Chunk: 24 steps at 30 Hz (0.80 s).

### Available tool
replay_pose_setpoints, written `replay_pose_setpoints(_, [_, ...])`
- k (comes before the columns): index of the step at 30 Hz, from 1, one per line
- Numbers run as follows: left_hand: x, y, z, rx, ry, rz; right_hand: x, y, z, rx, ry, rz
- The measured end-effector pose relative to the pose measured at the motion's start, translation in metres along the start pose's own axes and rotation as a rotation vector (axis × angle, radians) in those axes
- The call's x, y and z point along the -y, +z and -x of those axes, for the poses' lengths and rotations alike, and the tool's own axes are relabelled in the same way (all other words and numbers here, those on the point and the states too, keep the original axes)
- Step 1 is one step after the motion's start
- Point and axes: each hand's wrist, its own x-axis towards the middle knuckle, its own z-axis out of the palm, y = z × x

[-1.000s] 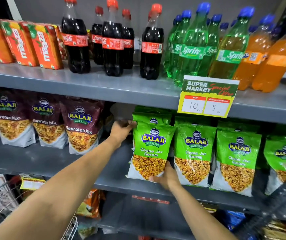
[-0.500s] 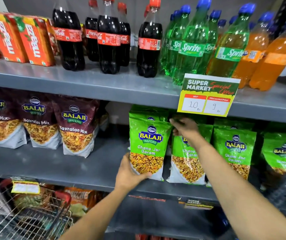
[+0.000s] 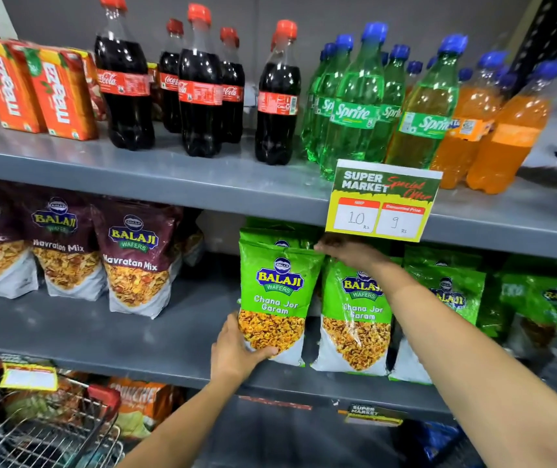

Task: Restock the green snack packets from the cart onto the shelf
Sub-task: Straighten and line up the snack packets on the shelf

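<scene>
**Both hands on front green packet**

Green packet (image 3: pixel 275 298) stands upright on middle shelf (image 3: pixel 155 336), leftmost of green row. Left hand (image 3: pixel 236 352) cups its lower left corner, fingers curled under. Right hand (image 3: pixel 351 253) pinches its top right edge. Cart (image 3: pixel 44 427) lower left.

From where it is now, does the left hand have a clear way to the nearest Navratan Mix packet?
Probably yes. The left hand grips the green packet low on its left edge; only bare shelf separates it from the Navratan Mix packet.
</scene>
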Motion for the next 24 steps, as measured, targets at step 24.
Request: replay_pose_setpoints(24, [-0.07,0.104,0.031,0.27,0.106,-0.083,-0.043,-0.039,0.024,-0.03,-0.114,0.115])
